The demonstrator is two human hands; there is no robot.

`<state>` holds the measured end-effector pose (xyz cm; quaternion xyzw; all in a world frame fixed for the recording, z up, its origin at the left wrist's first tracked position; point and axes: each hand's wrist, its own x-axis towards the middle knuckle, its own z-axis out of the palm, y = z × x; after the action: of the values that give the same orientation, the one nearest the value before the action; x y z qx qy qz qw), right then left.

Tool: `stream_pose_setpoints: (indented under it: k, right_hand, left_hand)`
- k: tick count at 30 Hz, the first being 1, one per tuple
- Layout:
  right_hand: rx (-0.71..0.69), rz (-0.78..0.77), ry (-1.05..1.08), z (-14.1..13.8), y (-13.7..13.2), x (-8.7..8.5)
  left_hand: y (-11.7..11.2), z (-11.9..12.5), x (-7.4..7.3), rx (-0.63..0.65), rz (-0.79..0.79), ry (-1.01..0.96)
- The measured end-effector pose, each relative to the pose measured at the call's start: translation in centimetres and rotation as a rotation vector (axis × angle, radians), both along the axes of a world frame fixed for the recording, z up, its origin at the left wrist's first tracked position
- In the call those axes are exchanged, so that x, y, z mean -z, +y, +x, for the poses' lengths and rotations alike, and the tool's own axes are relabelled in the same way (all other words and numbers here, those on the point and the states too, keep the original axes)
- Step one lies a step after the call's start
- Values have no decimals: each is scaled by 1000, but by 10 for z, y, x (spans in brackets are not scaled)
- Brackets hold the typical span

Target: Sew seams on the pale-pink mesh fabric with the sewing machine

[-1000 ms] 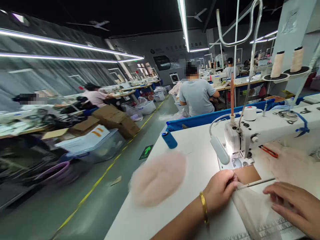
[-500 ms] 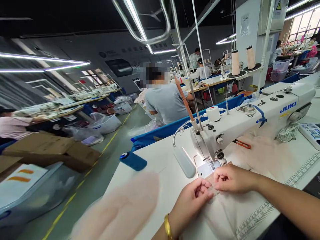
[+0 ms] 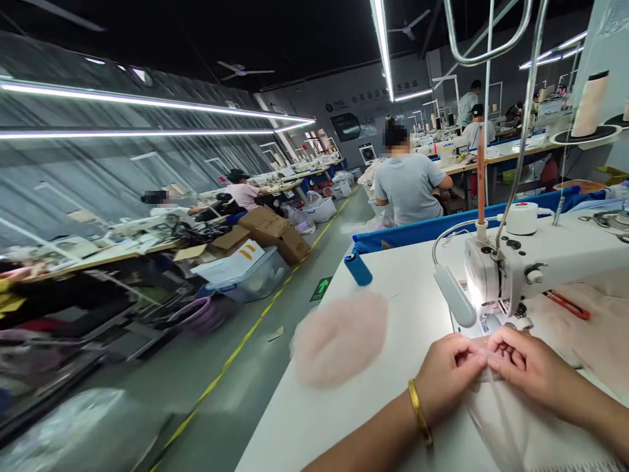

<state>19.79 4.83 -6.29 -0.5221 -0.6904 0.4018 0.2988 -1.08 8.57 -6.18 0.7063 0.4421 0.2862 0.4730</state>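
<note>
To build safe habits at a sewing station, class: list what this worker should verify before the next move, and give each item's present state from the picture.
1. Grip: left hand and right hand both pinch the sheer fabric, fingertips meeting: ok.
2. Fingers clear of the needle: both hands sit right before the sewing machine head, and the needle is not discernible: cannot tell.
3. Machine lamp lit: ok.
4. Fabric edge under the presser foot: hidden by the hands: cannot tell.
5. Red snips lie apart from both hands, beneath the machine arm: ok.
</note>
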Motion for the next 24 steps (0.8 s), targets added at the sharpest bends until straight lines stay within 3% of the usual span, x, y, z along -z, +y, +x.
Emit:
stream_pose_setpoints:
  k: [6,15,21,24]
  right_hand:
    - [25,34,-36,-5,-4,1]
    - [31,107,-60,-2,1,18]
    - [36,173,-72,-2,-3,14]
    - [48,201,-64,-3,-4,14]
  left_hand:
    - [-5,2,-3,13,64,-15]
    - [-6,8,4,-48,77,-91]
    - [-8,13,2,-70,-120,-155]
    - [-8,13,3,-68,-142,-161]
